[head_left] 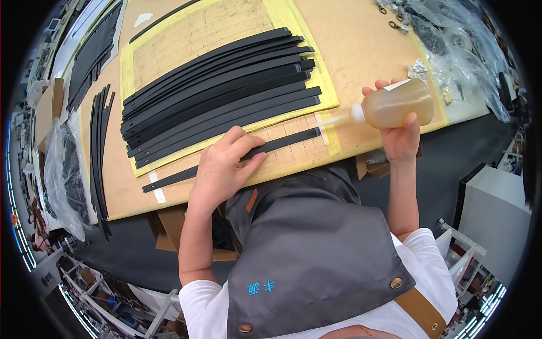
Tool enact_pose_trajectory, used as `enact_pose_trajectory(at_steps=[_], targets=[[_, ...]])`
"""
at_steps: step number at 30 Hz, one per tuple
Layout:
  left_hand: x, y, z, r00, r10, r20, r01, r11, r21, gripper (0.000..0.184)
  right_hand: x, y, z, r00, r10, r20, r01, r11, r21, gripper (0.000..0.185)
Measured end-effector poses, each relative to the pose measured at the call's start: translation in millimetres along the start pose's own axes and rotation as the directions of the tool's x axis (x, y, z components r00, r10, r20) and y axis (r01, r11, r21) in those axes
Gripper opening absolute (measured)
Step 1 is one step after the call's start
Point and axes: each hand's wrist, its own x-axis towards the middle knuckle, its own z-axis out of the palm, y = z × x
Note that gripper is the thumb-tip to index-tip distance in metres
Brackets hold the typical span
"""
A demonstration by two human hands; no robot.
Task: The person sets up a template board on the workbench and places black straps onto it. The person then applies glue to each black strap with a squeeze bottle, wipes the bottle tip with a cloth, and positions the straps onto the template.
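Note:
A single black strap lies along the near edge of the table, flat on the tan board. My left hand grips it near its middle, thumb on the near side and fingers on the far side. My right hand is wrapped round a squeeze bottle of cloudy amber liquid. The bottle is tilted sideways, and its thin nozzle points left at the strap's right end. Whether the tip touches the strap, I cannot tell. Just beyond the strap, several more black straps lie side by side on a yellow-taped board.
More black straps hang over the table's left edge. Clear plastic bags and metal clasps sit at the far right. A cardboard box stands under the table. Yellow tape marks the board near the strap's right end.

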Motion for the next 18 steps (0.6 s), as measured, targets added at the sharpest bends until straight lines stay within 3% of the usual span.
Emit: enact_pose_trajectory(at_steps=[4,13,18], targets=[[-0.6,-0.4,3.1,0.999,0.015,-0.029,-0.015,1.0,0.001,0.019,-4.7,11.5,4.9,0.997,0.068,-0.024,-0.07,0.993,-0.096,0.072],[-1.7,-3.8,6.4,0.999,0.0,-0.054,-0.001,1.0,-0.029,0.018,-3.4,20.4,26.0,0.984,0.1,-0.147,-0.114,0.989,-0.093,0.064],[-1.6,-4.5,7.4,0.997,0.015,-0.07,-0.016,1.0,-0.022,0.018,-5.1,24.3,31.3,0.993,0.08,-0.089,-0.086,0.994,-0.063,0.06]])
